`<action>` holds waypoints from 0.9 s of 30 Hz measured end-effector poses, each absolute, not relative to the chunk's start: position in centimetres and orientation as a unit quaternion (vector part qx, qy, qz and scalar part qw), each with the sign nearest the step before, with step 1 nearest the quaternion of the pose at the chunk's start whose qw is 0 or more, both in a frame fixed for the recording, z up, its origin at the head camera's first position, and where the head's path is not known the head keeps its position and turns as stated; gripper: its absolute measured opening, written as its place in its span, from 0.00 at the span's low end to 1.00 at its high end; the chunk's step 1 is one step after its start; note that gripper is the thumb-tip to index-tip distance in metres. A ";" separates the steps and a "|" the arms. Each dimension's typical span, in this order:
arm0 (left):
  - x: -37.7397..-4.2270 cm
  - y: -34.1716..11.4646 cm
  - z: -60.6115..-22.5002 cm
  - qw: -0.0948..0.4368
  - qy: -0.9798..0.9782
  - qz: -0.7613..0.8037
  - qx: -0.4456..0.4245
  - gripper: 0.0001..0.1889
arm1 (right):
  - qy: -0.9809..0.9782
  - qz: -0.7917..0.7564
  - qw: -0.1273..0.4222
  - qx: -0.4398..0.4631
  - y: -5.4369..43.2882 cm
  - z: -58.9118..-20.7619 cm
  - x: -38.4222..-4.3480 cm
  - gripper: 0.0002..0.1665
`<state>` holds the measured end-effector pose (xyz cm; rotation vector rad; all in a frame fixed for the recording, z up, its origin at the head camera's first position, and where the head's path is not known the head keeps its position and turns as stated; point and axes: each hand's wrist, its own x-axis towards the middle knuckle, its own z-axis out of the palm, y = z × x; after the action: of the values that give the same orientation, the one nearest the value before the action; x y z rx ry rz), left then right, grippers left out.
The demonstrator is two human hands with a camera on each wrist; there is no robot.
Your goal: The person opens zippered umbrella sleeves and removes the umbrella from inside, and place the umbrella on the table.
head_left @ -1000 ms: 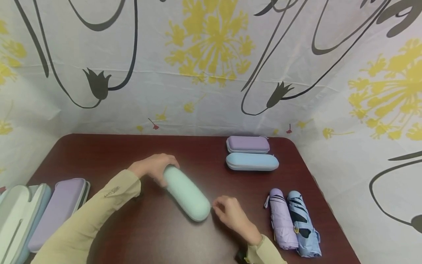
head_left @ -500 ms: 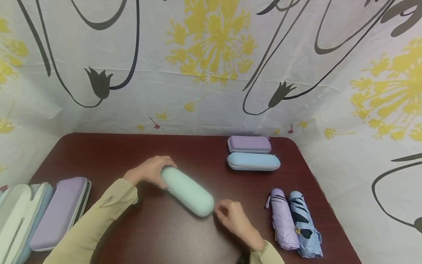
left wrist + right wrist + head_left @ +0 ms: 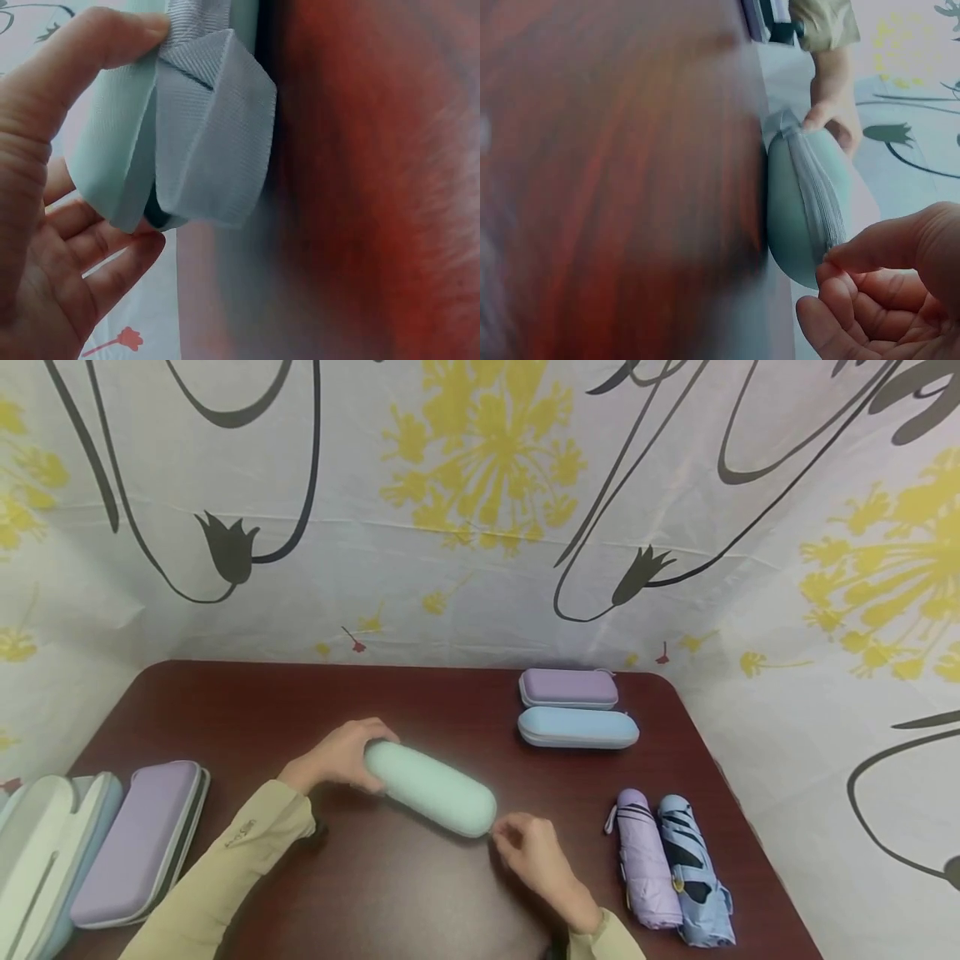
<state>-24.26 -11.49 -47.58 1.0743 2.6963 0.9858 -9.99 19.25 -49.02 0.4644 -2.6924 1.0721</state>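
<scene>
A mint-green zippered case (image 3: 431,789) lies slanted at the middle of the table. My left hand (image 3: 341,756) grips its far left end, thumb on the near side. In the left wrist view a grey fabric loop (image 3: 217,142) hangs from that end, beside the left thumb (image 3: 112,37). The case's grey zipper (image 3: 814,184) runs along its side in the right wrist view. At the opposite end, my right hand (image 3: 536,856) pinches the zipper pull between thumb and forefinger; the fingertips mostly hide the pull. The zipper looks closed along the visible stretch.
Purple (image 3: 568,688) and blue (image 3: 577,727) cases lie at the back right. Folded purple (image 3: 647,860) and blue (image 3: 696,872) umbrellas lie right of my right hand. A larger purple case (image 3: 142,843) and pale green case (image 3: 33,852) sit on the left, by my left sleeve.
The mint case has turned flatter, its right end swinging up and to the right. My left hand has shifted slightly left and down; my right hand stays at the zipper end.
</scene>
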 end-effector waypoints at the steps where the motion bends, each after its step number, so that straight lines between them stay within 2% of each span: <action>1: -24.0 -11.5 -47.7 0.038 0.882 0.324 0.341 0.30 | -0.914 0.362 0.106 0.149 19.4 -49.0 -10.2 0.08; 6: -22.7 -11.6 -48.0 0.042 0.884 0.338 0.321 0.31 | -0.923 0.348 0.122 0.114 20.2 -48.8 -11.4 0.09; 12: -22.1 -12.1 -48.3 0.034 0.861 0.361 0.356 0.29 | -0.926 0.344 0.114 0.104 20.7 -48.7 -12.4 0.08; 27: -21.0 -12.0 -49.3 -0.005 0.861 0.397 0.319 0.26 | -0.921 0.360 0.100 0.109 19.9 -48.7 -11.5 0.06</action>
<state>-21.02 -12.00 -49.32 1.0047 2.7127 1.2515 -11.47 19.87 -48.73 0.3225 -2.7218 1.0653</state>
